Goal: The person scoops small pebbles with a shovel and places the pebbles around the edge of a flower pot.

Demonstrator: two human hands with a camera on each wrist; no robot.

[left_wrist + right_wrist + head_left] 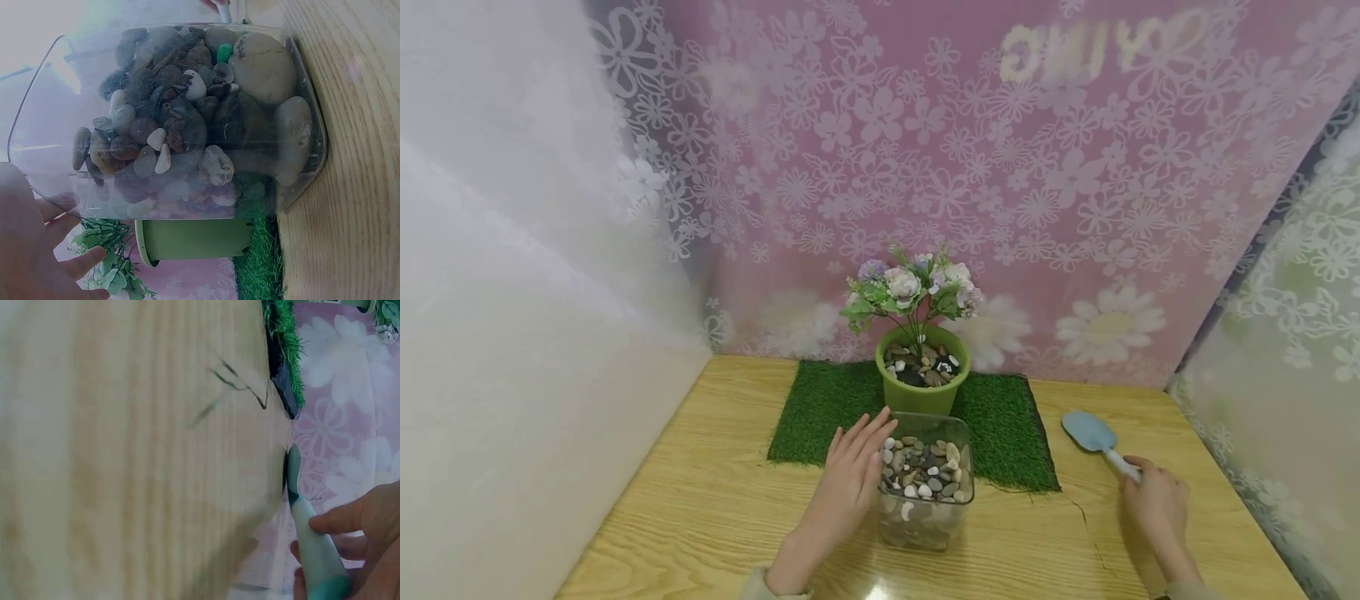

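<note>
A clear square container holds several pebbles in white, grey, brown and black. Beside its left wall is my left hand, fingers extended near the rim; the left wrist view shows the fingers straight and spread, gripping nothing. At the right, my right hand holds a small trowel by its pale handle, thumb and fingers about it in the right wrist view. The trowel's light blue blade points away to the left, low over or on the table; which of the two I cannot tell.
Behind the container stands a green flowerpot with stones and artificial-looking flowers. It sits on a green grass mat on the wooden table. A pink floral curtain hangs behind, with pale sheets at both sides.
</note>
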